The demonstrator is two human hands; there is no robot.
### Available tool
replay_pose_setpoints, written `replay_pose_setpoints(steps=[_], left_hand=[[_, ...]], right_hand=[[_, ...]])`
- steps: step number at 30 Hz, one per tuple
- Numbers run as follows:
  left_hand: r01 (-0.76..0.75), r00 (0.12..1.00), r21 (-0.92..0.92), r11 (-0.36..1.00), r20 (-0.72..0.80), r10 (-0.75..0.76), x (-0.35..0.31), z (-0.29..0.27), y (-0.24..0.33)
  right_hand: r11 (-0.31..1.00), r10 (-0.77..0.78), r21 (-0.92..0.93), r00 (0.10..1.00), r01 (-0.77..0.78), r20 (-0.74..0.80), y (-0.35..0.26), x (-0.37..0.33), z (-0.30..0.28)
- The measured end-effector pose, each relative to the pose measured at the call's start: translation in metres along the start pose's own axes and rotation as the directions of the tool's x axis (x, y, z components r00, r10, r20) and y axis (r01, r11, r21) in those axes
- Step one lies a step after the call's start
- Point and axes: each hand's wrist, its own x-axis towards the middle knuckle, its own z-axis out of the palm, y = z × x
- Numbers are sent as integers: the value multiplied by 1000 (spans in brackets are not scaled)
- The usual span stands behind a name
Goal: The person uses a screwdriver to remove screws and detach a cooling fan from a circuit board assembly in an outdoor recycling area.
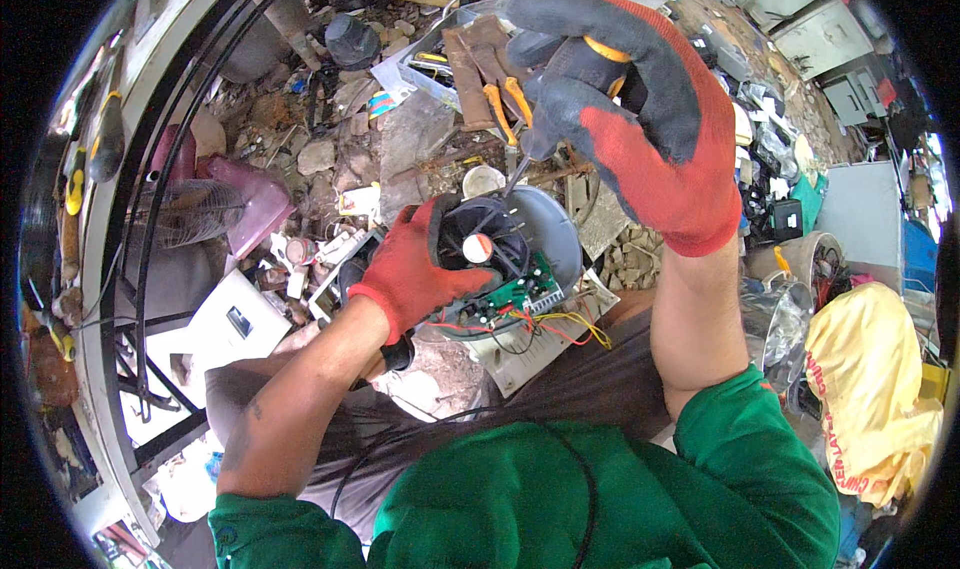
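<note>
A round grey appliance housing (pixel 550 229) sits over my lap, with a black ribbed part (pixel 487 216) inside it and a green circuit board (pixel 530 287) on its near side. Red and yellow wires (pixel 568 327) trail from the board. My left hand (pixel 420 269), in a red and dark grey glove, closes around the left side of this unit. Above and to the right, my gloved right hand (pixel 660 119) grips a screwdriver (pixel 517 175) with a dark and orange handle. Its shaft slants down toward the black part; whether the tip touches cannot be made out.
Orange-handled pliers (pixel 506 104) lie beyond the unit near brown boards (pixel 470 69). A black metal frame (pixel 150 219) rises at the left, with screwdrivers (pixel 105 139) beside it. A white box (pixel 238 321) lies lower left, a yellow bag (pixel 865 379) at the right. Rubble and scrap surround me.
</note>
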Motion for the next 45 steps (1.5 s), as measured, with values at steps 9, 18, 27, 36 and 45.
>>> replay_pose_setpoints(steps=[9,18,27,36,45], left_hand=[[-11,999,-40,999,42,13,3,-4,17],[126,987,-357,926,140,-80,4,1,-6],[107,985,-330,938,165,-55,5,-5,2],[192,976,-443,876,176,-125,9,-7,-7],[265,960,-430,863,201,-195,8,-7,-9]], right_hand=[[916,-286,-284,958,282,29,22,2,2],[936,-166,-315,986,157,-1,23,-3,11],[923,-118,-369,993,111,5,18,-7,2],[930,-117,-350,993,115,16,22,-7,4],[928,-97,-357,994,106,42,18,-7,2]])
